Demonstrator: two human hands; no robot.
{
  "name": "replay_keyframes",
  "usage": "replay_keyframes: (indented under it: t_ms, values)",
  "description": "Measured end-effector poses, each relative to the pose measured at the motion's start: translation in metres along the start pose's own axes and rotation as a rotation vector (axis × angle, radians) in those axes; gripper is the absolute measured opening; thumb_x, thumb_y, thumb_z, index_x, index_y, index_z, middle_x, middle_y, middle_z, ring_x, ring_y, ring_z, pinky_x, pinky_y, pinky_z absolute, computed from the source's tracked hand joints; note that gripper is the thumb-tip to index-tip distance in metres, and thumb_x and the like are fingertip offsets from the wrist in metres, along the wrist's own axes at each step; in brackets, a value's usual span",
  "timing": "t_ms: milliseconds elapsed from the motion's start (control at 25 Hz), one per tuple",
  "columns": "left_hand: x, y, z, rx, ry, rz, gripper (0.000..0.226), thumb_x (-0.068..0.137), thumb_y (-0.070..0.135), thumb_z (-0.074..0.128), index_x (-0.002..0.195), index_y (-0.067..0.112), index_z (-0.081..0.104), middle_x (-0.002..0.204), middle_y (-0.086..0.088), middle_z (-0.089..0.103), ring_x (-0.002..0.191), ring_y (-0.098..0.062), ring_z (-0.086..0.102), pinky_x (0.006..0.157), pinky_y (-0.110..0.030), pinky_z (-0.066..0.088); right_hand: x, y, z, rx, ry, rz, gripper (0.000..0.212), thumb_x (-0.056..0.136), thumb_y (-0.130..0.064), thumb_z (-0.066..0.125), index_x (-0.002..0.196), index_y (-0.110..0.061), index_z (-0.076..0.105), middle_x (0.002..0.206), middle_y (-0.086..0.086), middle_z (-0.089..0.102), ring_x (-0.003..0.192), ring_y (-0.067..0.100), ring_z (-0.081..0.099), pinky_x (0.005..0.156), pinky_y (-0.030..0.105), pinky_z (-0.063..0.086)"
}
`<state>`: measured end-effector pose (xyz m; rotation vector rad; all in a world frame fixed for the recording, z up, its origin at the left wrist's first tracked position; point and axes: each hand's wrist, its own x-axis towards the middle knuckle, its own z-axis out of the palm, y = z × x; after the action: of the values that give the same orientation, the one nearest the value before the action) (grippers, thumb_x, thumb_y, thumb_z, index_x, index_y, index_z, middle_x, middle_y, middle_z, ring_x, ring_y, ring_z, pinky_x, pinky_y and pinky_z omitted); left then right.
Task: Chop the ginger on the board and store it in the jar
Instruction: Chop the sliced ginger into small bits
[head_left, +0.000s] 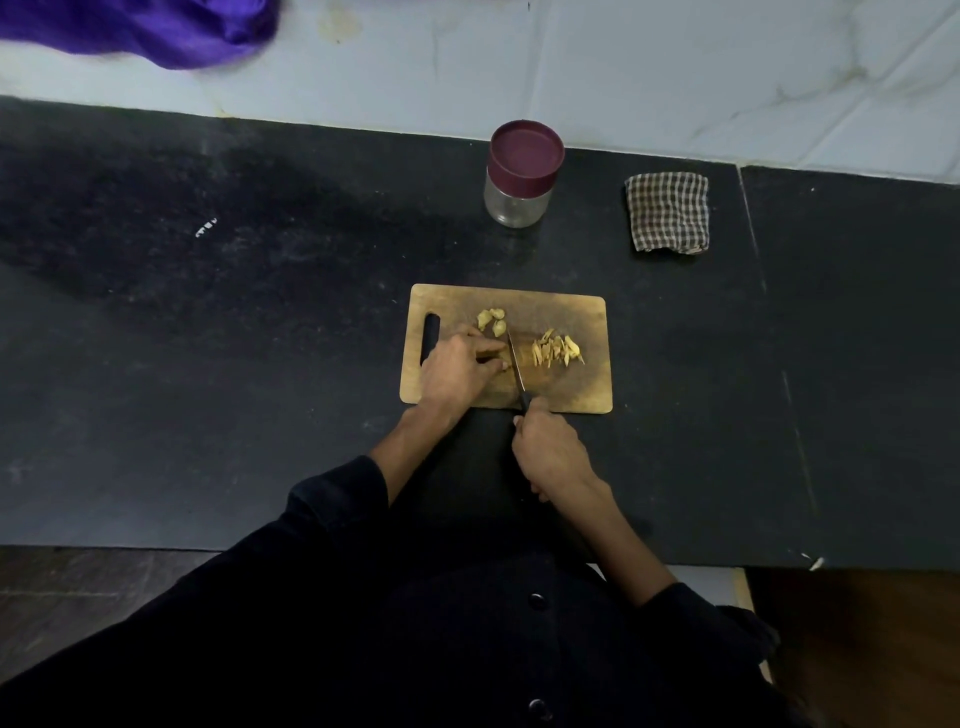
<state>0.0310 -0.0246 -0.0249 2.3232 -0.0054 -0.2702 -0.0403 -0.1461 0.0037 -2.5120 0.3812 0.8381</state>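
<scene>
Head view: chopping stage, seen from above.
Left grip (460, 366): my fingers curl over a ginger piece, pinning it to the board (582, 384).
Right grip (550, 449): closed round the knife (516, 366) handle.
Key relation: blade's long axis runs away from me, touching my left fingertips' right side; chopped ginger (558, 349) lies right of it, uncut lumps (492, 319) beyond.
Jar (522, 174): lidded, well behind the board on the desk (208, 312).

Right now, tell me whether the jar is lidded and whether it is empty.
Lidded and empty: the maroon lid sits on the jar, whose clear glass shows nothing inside.
</scene>
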Motion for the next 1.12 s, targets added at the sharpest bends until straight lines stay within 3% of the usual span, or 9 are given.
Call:
replay_keyframes:
  t_ms: [280,600,760,960,1120]
  values:
    - [-0.001,0.002,-0.001,0.003,-0.016,-0.013,0.030,0.083,0.026,0.072,0.113,0.023,0.070,0.122,0.006,0.059,0.105,-0.013,0.058,0.090,-0.036,0.050,-0.009,0.011,0.009,0.010,-0.012,0.014,0.027,0.105,-0.028,0.036,0.125,-0.010,0.041,0.111,0.017,0.062,0.092,0.034,0.067,0.079,0.052,0.057]
    - [-0.003,0.002,-0.002,0.020,-0.006,0.001,0.030,0.084,0.026,0.071,0.113,0.022,0.069,0.122,0.005,0.057,0.106,-0.014,0.057,0.090,-0.035,0.049,-0.013,0.010,-0.001,0.132,0.066,0.008,0.028,0.105,-0.032,0.034,0.119,-0.010,0.044,0.091,0.012,0.063,0.066,0.028,0.070,0.062,0.049,0.061]
    - [-0.003,0.001,-0.002,0.014,-0.004,0.007,0.029,0.084,0.025,0.071,0.114,0.023,0.069,0.121,0.006,0.058,0.105,-0.013,0.057,0.088,-0.033,0.049,-0.013,0.003,0.002,0.104,0.042,-0.045,0.027,0.105,-0.032,0.036,0.118,-0.010,0.047,0.095,0.012,0.065,0.079,0.030,0.070,0.073,0.051,0.059]
    - [-0.001,-0.001,0.000,0.027,0.002,0.010,0.030,0.084,0.026,0.071,0.113,0.025,0.069,0.117,0.007,0.059,0.101,-0.010,0.056,0.081,-0.026,0.046,-0.009,0.003,0.000,0.092,0.028,-0.046,0.025,0.104,-0.034,0.037,0.116,-0.012,0.045,0.100,0.015,0.064,0.085,0.033,0.069,0.075,0.052,0.059]
    - [0.000,-0.002,0.001,0.019,0.002,0.007,0.030,0.084,0.025,0.071,0.113,0.023,0.069,0.117,0.007,0.059,0.101,-0.011,0.057,0.084,-0.030,0.049,-0.006,0.002,0.001,0.061,0.019,-0.037,0.024,0.104,-0.034,0.038,0.114,-0.013,0.044,0.102,0.015,0.063,0.087,0.034,0.068,0.076,0.053,0.058]
